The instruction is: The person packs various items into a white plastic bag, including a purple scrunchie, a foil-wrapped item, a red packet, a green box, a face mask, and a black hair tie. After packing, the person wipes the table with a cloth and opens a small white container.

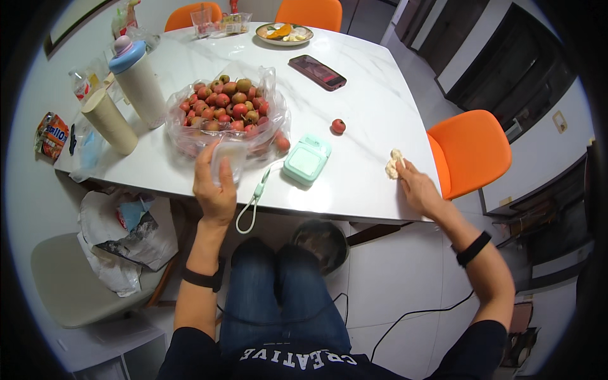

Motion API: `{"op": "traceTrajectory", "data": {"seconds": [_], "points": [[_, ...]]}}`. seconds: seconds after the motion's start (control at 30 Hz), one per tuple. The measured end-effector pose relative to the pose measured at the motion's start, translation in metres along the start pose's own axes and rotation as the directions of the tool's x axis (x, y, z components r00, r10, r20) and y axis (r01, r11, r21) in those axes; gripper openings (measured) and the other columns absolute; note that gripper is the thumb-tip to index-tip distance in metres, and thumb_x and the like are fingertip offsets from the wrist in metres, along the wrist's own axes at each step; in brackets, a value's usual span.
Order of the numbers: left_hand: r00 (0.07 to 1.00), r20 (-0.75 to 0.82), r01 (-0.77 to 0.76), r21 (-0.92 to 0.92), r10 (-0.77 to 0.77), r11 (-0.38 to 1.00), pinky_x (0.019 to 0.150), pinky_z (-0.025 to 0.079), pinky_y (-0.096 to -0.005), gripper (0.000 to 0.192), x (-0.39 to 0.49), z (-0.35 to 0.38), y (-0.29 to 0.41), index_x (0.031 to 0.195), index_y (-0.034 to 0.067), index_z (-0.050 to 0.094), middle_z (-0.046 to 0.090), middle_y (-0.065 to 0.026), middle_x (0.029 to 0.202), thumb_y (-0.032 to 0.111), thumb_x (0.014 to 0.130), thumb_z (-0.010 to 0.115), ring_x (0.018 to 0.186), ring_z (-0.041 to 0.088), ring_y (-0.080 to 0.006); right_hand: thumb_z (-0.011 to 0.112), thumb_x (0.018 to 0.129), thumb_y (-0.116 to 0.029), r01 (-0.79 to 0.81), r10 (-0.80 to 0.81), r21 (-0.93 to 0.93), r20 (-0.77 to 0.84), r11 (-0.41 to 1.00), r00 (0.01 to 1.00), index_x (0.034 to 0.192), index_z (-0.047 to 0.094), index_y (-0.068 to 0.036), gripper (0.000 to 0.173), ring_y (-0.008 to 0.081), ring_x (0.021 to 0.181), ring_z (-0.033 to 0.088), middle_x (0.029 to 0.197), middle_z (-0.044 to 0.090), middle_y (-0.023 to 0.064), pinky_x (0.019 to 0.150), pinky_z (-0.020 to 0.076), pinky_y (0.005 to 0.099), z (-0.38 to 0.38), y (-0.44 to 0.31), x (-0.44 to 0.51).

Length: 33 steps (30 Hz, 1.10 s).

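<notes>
My left hand (pixel 214 187) holds a small clear plastic container (pixel 230 161) over the table's front edge, just in front of a clear plastic bag (pixel 273 95) full of small red and brownish fruits (pixel 222 100), perhaps hawthorns. At the right, my right hand (pixel 418 187) has its fingertips on a crumpled cream-coloured wad (pixel 394 164), maybe tissue or cloth, at the white marbled tabletop (pixel 365 190). Between my hands lies a mint-green device (pixel 308 159) with a wrist strap (pixel 257 194). One red fruit (pixel 338 126) sits alone behind it.
A phone (pixel 317 72) and a plate of food (pixel 284 34) lie farther back. At the left stand a tall blue-lidded bottle (pixel 137 83) and a cream cylinder (pixel 109 121). Orange chairs (pixel 470 152) flank the table; a bin (pixel 320 244) is below, and a cable crosses the floor.
</notes>
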<state>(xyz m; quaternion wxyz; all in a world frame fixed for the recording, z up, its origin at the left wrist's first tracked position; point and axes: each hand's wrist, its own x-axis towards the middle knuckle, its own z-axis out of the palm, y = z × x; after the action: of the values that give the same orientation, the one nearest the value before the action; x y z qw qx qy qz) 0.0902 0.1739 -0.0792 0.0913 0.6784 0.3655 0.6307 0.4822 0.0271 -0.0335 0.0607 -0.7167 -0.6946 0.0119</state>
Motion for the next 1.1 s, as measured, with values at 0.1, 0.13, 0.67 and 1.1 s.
{"op": "traceTrajectory", "data": {"seconds": [0.1,0.13,0.67,1.1], "points": [[0.996,-0.024,-0.08,0.122,0.084,0.989,0.091,0.049,-0.04,0.028,-0.003,0.003,-0.009,0.119,-0.005,0.055,0.063,-0.0194,0.112,0.0,0.091,0.056,0.102,0.062,-0.0354,0.05,0.092,-0.009,-0.1,0.113,-0.124,0.1,0.987,0.989,0.106,0.065,0.005,0.025,0.0453,0.083,0.064,0.096,0.066,0.0276,0.078,0.0527,0.0461,-0.013,0.039,0.067],[0.992,-0.02,-0.117,0.165,0.122,0.979,0.091,0.049,-0.0402,0.028,-0.005,0.005,-0.008,0.119,-0.006,0.055,0.063,-0.0197,0.112,-0.001,0.091,0.056,0.102,0.062,-0.0361,0.052,0.09,-0.009,-0.121,0.133,-0.116,0.108,0.986,0.985,0.096,0.068,0.005,0.022,0.0441,0.081,0.065,0.09,0.066,0.0265,0.076,0.0531,0.0454,-0.016,0.049,0.089],[0.988,0.038,-0.157,0.25,0.153,0.955,0.086,0.051,-0.0431,0.03,-0.006,0.005,-0.001,0.118,-0.01,0.052,0.062,-0.0253,0.109,-0.006,0.089,0.056,0.096,0.062,-0.0401,0.04,0.082,-0.003,0.052,-0.054,-0.033,-0.057,0.998,0.997,0.116,0.056,0.003,0.038,0.0405,0.123,0.048,0.131,0.052,0.0263,0.105,0.0377,0.0426,0.036,0.069,0.333],[0.989,-0.029,-0.136,0.185,0.143,0.973,0.085,0.052,-0.0394,0.033,-0.005,0.011,-0.002,0.118,-0.006,0.055,0.061,-0.0217,0.111,-0.006,0.085,0.06,0.098,0.063,-0.0373,0.044,0.074,0.009,-0.034,0.011,0.067,0.321,0.997,0.947,0.14,0.042,0.0,0.066,0.0379,0.136,0.037,0.146,0.039,0.0239,0.113,0.0303,0.0392,-0.036,-0.02,0.112]]}}
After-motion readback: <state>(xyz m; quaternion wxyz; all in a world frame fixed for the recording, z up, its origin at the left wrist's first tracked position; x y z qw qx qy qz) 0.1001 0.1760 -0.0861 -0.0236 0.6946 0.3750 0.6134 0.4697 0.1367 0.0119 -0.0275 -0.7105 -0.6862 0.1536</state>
